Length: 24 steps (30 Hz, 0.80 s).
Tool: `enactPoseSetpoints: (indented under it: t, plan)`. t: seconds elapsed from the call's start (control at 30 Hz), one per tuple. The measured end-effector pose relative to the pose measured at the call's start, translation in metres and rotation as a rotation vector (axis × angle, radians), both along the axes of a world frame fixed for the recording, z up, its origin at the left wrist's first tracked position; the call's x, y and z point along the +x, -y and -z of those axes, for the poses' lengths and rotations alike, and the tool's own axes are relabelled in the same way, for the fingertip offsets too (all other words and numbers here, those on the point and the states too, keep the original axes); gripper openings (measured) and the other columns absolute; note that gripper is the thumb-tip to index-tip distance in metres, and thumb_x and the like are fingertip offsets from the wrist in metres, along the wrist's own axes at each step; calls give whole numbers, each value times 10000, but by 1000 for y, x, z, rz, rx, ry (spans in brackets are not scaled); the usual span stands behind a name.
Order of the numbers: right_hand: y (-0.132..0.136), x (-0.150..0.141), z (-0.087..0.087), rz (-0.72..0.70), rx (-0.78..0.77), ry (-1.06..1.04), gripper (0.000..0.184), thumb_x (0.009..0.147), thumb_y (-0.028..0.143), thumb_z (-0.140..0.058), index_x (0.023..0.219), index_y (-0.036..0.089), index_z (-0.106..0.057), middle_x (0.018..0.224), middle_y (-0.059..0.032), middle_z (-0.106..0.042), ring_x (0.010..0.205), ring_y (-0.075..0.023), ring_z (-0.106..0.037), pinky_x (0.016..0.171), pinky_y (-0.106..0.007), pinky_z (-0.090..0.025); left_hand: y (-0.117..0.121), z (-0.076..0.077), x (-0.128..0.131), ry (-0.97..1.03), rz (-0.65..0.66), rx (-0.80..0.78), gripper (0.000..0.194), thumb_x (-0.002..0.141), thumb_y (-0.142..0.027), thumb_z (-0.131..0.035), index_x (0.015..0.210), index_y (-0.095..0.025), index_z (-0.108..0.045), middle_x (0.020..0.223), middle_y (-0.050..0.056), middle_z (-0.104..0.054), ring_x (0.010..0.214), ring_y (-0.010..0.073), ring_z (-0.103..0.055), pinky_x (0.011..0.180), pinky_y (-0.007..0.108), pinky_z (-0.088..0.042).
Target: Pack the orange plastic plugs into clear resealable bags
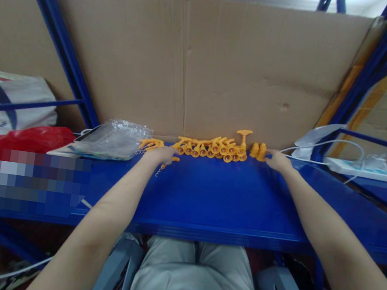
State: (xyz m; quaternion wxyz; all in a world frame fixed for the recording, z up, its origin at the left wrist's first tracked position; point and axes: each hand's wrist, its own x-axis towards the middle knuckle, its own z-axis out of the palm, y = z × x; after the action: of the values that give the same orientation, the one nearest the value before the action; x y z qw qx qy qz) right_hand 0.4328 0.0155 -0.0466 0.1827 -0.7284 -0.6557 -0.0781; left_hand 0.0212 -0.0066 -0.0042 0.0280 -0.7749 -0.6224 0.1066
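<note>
Several small orange plastic parts (214,148) lie in a row on the blue shelf (207,199), close to the cardboard backing. My left hand (158,153) rests at the row's left end with its fingers closed around an orange part (173,158); more loose orange pieces (151,143) sit just beyond it. My right hand (277,161) reaches the row's right end, and its fingertips touch two upright orange parts (258,151). One T-shaped orange piece (243,137) stands taller than the others.
A crumpled clear plastic bag (116,138) lies left of the parts. Red and white bags (8,139) sit further left. A white power strip (364,170) with cables lies at the right. A cardboard sheet (204,65) closes the back. Blue rack posts stand on both sides.
</note>
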Motion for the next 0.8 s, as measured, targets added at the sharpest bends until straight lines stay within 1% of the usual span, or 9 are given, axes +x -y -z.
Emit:
enactPoseSetpoints:
  t: [0.07,0.13,0.23,0.27,0.33,0.4,0.47,0.6,0.8]
  plan:
    - [3,-1,-1,63,-78,-37,459,822,287,-484,1242,151,-608,1232,-162,-635,1142,-343,-593,928,-466,-483,3,-1,3,13,9,-13,680,737,-79,-586,1379,-277,-486,1409,58,-512,1235,250,-533,978,298,-439]
    - [6,-1,-1,106,-33,-62,530,821,276,-483,1326,125,-534,1272,-184,-605,1173,-345,-572,945,-463,-475,4,-1,5,25,27,-18,698,724,-64,-581,1379,-288,-487,1410,46,-512,1227,247,-540,973,296,-448]
    - [10,0,1,53,123,-65,671,817,235,-475,1459,92,-340,1430,-203,-452,1278,-329,-482,995,-457,-448,7,-2,8,45,46,-29,727,703,-26,-569,1371,-304,-496,1382,20,-544,1212,230,-554,969,272,-453]
    - [10,0,1,27,141,-59,688,817,228,-475,1473,100,-312,1472,-197,-396,1307,-328,-449,1005,-468,-439,9,-3,10,50,51,-36,735,693,-10,-563,1363,-306,-506,1369,13,-557,1207,222,-559,965,258,-454]
    - [11,-2,2,-20,108,-31,659,819,220,-476,1457,121,-345,1504,-181,-348,1331,-332,-415,1013,-500,-425,12,-4,13,55,58,-53,747,675,23,-545,1346,-304,-528,1353,6,-572,1193,210,-570,952,233,-458]
    - [12,-6,1,-34,28,0,597,828,218,-468,1413,113,-407,1472,-188,-399,1310,-344,-440,1003,-525,-422,15,-7,16,58,51,-64,751,663,37,-534,1332,-302,-545,1345,11,-578,1169,212,-587,931,230,-471]
    - [13,-12,-1,-15,-26,23,532,845,230,-451,1358,91,-454,1384,-211,-501,1250,-356,-503,969,-526,-439,16,-8,18,67,36,-69,757,652,44,-534,1329,-294,-551,1333,28,-588,1139,224,-606,905,239,-487]
    - [17,-21,-6,59,-11,68,409,873,268,-425,1233,96,-512,1225,-235,-613,1140,-351,-589,885,-463,-474,13,-6,18,82,44,-75,750,648,38,-532,1332,-270,-552,1300,45,-614,1094,224,-630,869,239,-499]
    - [19,-23,-8,101,1,107,346,896,272,-379,1176,105,-494,1137,-231,-650,1061,-327,-629,822,-401,-470,8,-2,14,86,80,-52,702,660,1,-561,1307,-269,-572,1310,37,-607,1140,213,-601,899,240,-481]
